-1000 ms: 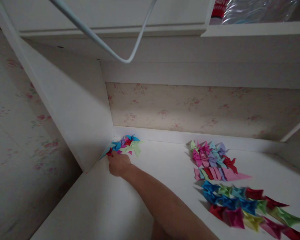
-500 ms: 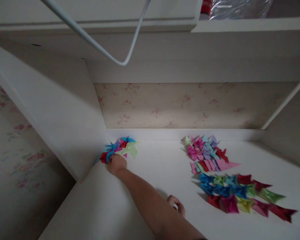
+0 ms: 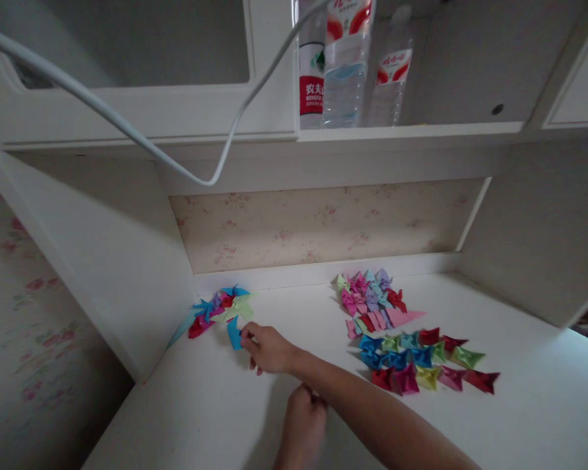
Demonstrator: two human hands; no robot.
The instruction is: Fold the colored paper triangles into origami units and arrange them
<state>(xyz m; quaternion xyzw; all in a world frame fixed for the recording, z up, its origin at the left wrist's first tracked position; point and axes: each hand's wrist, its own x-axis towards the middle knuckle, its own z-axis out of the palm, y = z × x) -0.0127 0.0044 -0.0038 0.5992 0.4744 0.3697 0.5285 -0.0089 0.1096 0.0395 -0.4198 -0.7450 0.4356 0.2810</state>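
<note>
My right hand (image 3: 269, 347) reaches across from the lower right. Its thumb and fingers pinch a blue folded paper piece (image 3: 234, 334), held over the white desktop. Just beyond lies a small heap of coloured folded papers (image 3: 208, 313) in blue, red, purple, magenta and pale green, by the left side panel. Below my right forearm, my left hand (image 3: 304, 414) is closed with its fingers curled; what it holds, if anything, is hidden.
On the right of the desktop (image 3: 191, 418) stand rows of folded papers (image 3: 416, 359) and a tighter cluster (image 3: 370, 290). Plastic bottles (image 3: 345, 78) stand on the shelf above. A white cable (image 3: 147, 150) hangs across the upper view.
My right hand has come away from the left heap toward the right, now with a blue paper piece in its fingers. My left hand shows nearer the front. The view has shifted up and right.
</note>
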